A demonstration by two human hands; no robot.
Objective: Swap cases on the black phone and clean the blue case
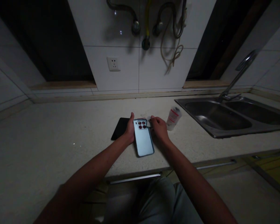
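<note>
A pale blue phone [143, 138] lies face down on the speckled countertop [49, 133], its camera block toward the wall. My left hand [130, 130] rests against the phone's left edge, fingers curled along it, holding it in place. My right hand [159, 129] is at the phone's top right corner, with its fingers pinched on a small white wipe or cloth [148, 122] that touches the phone near the cameras. A flat black rectangular item [119, 128] lies just left of my left hand, partly hidden behind it.
A small white bottle with a red label [173, 117] lies on its side right of my right hand. A steel double sink [224, 116] with a faucet [240, 71] fills the right. A wall socket [113, 63] and hanging hoses [154, 28] sit on the tiled wall behind.
</note>
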